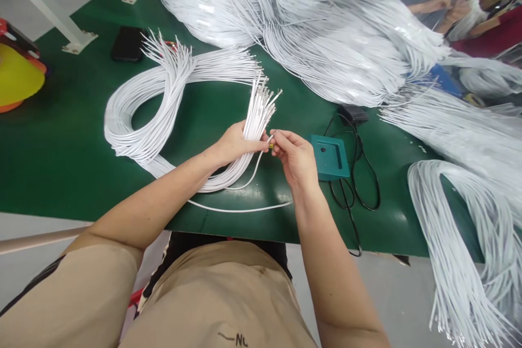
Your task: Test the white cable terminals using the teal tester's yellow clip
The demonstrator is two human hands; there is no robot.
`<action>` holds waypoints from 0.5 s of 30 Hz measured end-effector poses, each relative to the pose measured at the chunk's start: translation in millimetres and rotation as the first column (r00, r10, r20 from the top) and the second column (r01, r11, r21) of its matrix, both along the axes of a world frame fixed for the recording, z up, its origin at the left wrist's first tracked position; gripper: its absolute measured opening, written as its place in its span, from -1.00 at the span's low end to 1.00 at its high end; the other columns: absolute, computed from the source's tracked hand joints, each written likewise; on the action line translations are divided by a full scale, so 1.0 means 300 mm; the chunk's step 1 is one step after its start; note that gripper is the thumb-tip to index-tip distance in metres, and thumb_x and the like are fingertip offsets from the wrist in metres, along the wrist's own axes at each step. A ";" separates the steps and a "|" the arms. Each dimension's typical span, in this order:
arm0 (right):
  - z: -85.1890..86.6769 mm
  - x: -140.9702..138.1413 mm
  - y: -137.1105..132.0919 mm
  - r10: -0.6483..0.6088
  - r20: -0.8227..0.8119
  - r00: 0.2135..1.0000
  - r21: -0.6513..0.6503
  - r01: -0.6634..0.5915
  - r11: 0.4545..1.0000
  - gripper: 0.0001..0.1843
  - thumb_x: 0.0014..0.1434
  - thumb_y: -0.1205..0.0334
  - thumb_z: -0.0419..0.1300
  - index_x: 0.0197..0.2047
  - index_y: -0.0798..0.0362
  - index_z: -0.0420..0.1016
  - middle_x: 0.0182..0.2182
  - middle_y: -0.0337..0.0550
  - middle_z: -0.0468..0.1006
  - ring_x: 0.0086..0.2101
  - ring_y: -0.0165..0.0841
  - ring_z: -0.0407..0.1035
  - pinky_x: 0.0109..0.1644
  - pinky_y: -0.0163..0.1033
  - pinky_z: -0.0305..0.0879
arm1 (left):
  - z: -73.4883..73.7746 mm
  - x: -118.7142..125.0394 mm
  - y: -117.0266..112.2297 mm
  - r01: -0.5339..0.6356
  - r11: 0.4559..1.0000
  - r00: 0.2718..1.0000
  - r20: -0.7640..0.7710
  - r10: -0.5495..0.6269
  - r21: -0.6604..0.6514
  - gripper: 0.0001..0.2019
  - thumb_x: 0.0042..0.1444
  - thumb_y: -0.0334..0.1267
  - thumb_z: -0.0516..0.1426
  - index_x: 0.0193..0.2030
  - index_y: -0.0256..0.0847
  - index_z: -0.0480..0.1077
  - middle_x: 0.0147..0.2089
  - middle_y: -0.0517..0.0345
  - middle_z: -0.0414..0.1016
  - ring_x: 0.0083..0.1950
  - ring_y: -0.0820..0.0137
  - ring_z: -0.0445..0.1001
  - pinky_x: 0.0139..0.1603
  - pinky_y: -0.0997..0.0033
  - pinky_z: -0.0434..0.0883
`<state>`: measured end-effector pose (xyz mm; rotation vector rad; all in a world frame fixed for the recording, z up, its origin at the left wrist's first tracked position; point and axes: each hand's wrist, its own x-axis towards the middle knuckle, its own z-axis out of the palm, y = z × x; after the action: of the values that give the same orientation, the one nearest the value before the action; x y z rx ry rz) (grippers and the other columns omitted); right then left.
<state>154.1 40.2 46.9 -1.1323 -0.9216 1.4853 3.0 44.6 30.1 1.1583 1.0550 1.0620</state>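
My left hand is wrapped round a bundle of white wires, whose metal-tipped ends fan out above the thumb. Just to the right, my right hand pinches the end of one white wire that bows away from the bundle. Something small and yellow shows between the two hands; I cannot make out what it is. The held bundle curves down and left into a larger loop of white wires on the green table. One loose wire lies near the table's front edge.
Right of my hands sits a teal device with a black cable. Large heaps of white wire cover the back, and another bundle hangs over the right edge. A black phone-like object lies back left. Co-workers' hands show back right.
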 end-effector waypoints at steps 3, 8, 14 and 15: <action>-0.001 0.008 0.005 0.076 -0.198 0.977 -0.148 -0.107 0.983 -0.84 -0.12 0.26 0.37 -0.43 0.13 0.54 -0.63 -0.38 0.29 -0.62 -0.61 0.01 -0.53 -0.40 0.10 | -0.007 0.001 -0.002 -0.011 1.000 0.998 0.058 0.013 -0.029 -0.70 -0.17 -0.37 0.34 -0.26 -0.35 0.41 -0.32 0.14 0.54 -0.32 0.45 0.52 -0.15 0.38 0.46; 0.008 0.025 0.018 0.136 -0.292 0.947 -0.243 -0.211 0.947 -0.86 -0.06 0.23 0.29 -0.49 0.11 0.46 -0.69 -0.46 0.02 -0.65 -0.59 -0.16 -0.57 -0.40 -0.01 | -0.015 0.004 -0.003 0.042 0.998 0.993 0.115 -0.036 -0.049 -0.69 -0.14 -0.41 0.31 -0.20 -0.35 0.41 -0.28 0.09 0.57 -0.31 0.40 0.57 -0.12 0.29 0.51; 0.014 0.030 0.044 0.226 -0.143 0.963 -0.201 -0.252 0.947 -0.73 0.00 0.07 0.29 -0.50 0.13 0.49 -0.69 -0.41 0.07 -0.64 -0.55 0.01 -0.52 -0.36 0.06 | -0.018 0.005 -0.001 0.113 0.993 0.986 0.125 -0.109 -0.020 -0.67 -0.11 -0.44 0.29 -0.15 -0.37 0.43 -0.24 0.02 0.59 -0.23 0.33 0.60 -0.05 0.21 0.53; 0.012 0.030 0.044 0.232 -0.156 0.960 -0.204 -0.261 0.943 -0.73 -0.02 0.09 0.32 -0.52 0.13 0.48 -0.69 -0.42 0.07 -0.63 -0.55 0.02 -0.51 -0.36 0.07 | -0.021 0.004 -0.001 0.117 0.993 0.986 0.119 -0.114 -0.019 -0.67 -0.11 -0.43 0.29 -0.14 -0.37 0.43 -0.23 0.01 0.59 -0.22 0.32 0.60 -0.04 0.19 0.53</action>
<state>163.0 53.6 50.5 -1.0926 -0.8449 1.8845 4.1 44.3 23.8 1.1089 0.8957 1.0104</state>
